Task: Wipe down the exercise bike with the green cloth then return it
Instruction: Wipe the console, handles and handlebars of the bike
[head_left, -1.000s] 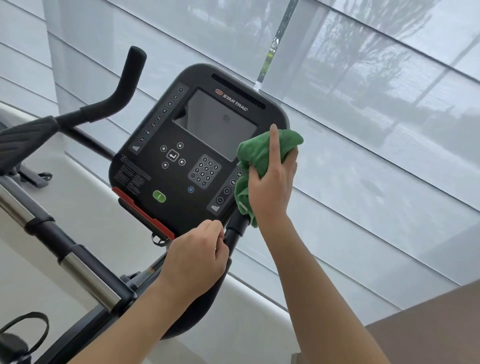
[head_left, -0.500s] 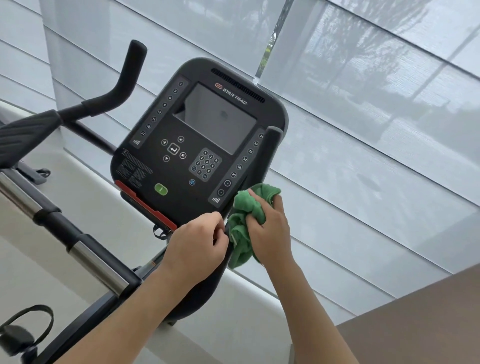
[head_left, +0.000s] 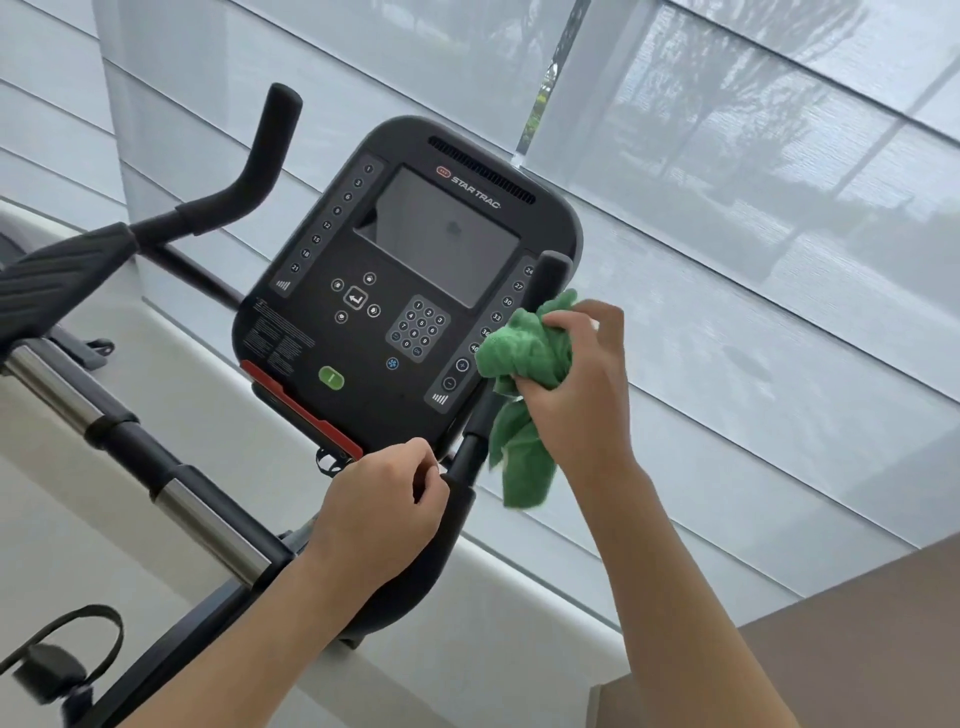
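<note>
The exercise bike's black console (head_left: 405, 291) with a dark screen and keypad fills the middle of the view. Its right handlebar horn (head_left: 548, 270) rises beside the console's right edge. My right hand (head_left: 582, 384) grips the bunched green cloth (head_left: 524, 358) against that horn, with a loose end hanging below. My left hand (head_left: 379, 514) curls around the lower part of the same black bar (head_left: 462, 467), just under the console. The left handlebar horn (head_left: 270, 140) stands free at the upper left.
A chrome and black frame bar (head_left: 197, 519) runs across the lower left, with a pedal strap (head_left: 67, 649) below it. A padded armrest (head_left: 57, 275) sits at the far left. Window blinds (head_left: 753, 260) fill the background. A brown surface (head_left: 857, 649) is at the lower right.
My right hand slid the cloth down the right horn from its tip, then came partway back up. The left hand has stayed on the lower bar.
</note>
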